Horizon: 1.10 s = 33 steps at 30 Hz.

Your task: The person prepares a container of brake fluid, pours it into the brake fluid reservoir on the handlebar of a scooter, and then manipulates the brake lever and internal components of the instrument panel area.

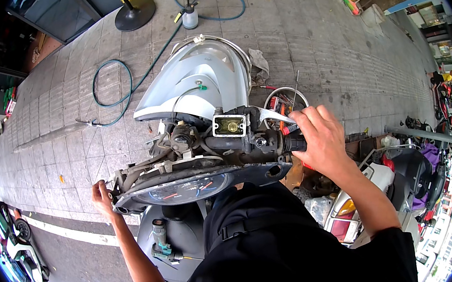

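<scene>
A scooter's handlebar, stripped of its upper cover, lies across the middle. My right hand (320, 137) is closed round the silver brake lever (274, 116) and the black grip (293, 143). Beside that grip sits a brake fluid reservoir (230, 126) with its lid off; yellowish fluid shows inside. At the handlebar's far left end my left hand (103, 199) is closed, its fingertips partly hidden. The speedometer (188, 189) faces me below the bar. Ahead of the bar is the scooter's pale front panel (216, 74), with a thin hose and green connector (203, 88) on it.
A cordless drill (163, 244) lies on the scooter below the handlebar. Ahead on the paving are a spray bottle (190, 16), a coiled hose (129, 95) and a standing fan (135, 15). A tool basket (287, 100) and another scooter (360, 202) are on the right.
</scene>
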Each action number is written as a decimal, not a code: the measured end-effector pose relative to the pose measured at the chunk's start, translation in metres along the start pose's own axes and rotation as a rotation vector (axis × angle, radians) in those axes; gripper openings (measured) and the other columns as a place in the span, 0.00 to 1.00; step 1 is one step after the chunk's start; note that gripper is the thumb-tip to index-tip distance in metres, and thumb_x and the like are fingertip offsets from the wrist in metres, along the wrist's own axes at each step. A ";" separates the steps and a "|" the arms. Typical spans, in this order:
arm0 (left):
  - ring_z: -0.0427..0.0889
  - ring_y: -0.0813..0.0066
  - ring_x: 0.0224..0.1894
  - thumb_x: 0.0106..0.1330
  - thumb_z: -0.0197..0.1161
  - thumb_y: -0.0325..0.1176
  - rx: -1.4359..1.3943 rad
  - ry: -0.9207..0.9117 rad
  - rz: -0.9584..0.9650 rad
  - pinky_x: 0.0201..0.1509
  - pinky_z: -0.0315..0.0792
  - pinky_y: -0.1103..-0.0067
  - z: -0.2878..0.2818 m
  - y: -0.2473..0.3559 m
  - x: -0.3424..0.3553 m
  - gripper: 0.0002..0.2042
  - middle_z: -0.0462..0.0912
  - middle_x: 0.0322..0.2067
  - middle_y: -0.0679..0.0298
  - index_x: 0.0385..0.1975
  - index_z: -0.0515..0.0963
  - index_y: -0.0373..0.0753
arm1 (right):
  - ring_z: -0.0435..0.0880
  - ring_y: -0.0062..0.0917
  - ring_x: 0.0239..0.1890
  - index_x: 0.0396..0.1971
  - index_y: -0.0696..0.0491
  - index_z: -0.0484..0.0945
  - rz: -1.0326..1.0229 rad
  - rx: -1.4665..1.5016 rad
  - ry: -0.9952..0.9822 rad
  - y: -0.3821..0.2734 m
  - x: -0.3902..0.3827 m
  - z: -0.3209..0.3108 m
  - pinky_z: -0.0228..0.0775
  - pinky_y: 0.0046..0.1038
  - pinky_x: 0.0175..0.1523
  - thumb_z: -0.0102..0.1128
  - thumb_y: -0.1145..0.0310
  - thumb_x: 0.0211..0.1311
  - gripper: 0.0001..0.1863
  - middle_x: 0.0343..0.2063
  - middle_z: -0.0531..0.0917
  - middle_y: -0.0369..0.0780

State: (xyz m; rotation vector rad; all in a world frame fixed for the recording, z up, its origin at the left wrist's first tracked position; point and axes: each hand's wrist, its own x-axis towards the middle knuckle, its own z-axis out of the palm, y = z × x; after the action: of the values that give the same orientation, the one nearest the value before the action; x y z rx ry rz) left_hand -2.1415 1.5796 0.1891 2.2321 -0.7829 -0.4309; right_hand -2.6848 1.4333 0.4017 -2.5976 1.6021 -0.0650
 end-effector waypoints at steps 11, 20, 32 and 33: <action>0.65 0.84 0.16 0.72 0.60 0.49 -0.004 -0.004 0.013 0.19 0.56 0.78 0.001 -0.009 0.003 0.19 0.77 0.15 0.68 0.37 0.83 0.36 | 0.70 0.39 0.64 0.63 0.52 0.69 -0.038 -0.064 0.070 -0.005 0.005 -0.007 0.61 0.42 0.71 0.84 0.64 0.27 0.53 0.60 0.73 0.43; 0.64 0.85 0.15 0.71 0.61 0.49 -0.017 -0.001 0.001 0.19 0.55 0.78 0.001 -0.009 0.003 0.19 0.76 0.14 0.69 0.37 0.83 0.36 | 0.75 0.37 0.57 0.59 0.52 0.73 -0.012 -0.053 0.038 -0.001 0.003 -0.002 0.66 0.42 0.65 0.84 0.64 0.27 0.49 0.53 0.77 0.41; 0.64 0.84 0.16 0.71 0.61 0.50 -0.033 -0.001 -0.020 0.20 0.55 0.78 0.000 -0.003 0.001 0.19 0.76 0.15 0.69 0.37 0.83 0.36 | 0.75 0.30 0.39 0.45 0.50 0.77 -0.128 -0.036 0.067 0.003 -0.001 0.000 0.72 0.32 0.44 0.83 0.64 0.23 0.39 0.35 0.74 0.36; 0.64 0.84 0.17 0.71 0.61 0.50 -0.027 0.006 -0.025 0.20 0.55 0.78 0.000 -0.010 0.004 0.19 0.76 0.15 0.69 0.37 0.83 0.37 | 0.75 0.30 0.39 0.45 0.50 0.77 -0.129 -0.036 0.067 0.004 -0.002 0.001 0.72 0.32 0.44 0.83 0.64 0.23 0.39 0.35 0.74 0.36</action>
State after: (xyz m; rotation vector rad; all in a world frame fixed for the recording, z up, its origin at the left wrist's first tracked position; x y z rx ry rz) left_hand -2.1346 1.5823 0.1820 2.2191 -0.7421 -0.4439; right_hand -2.6889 1.4333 0.4008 -2.7521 1.4664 -0.1337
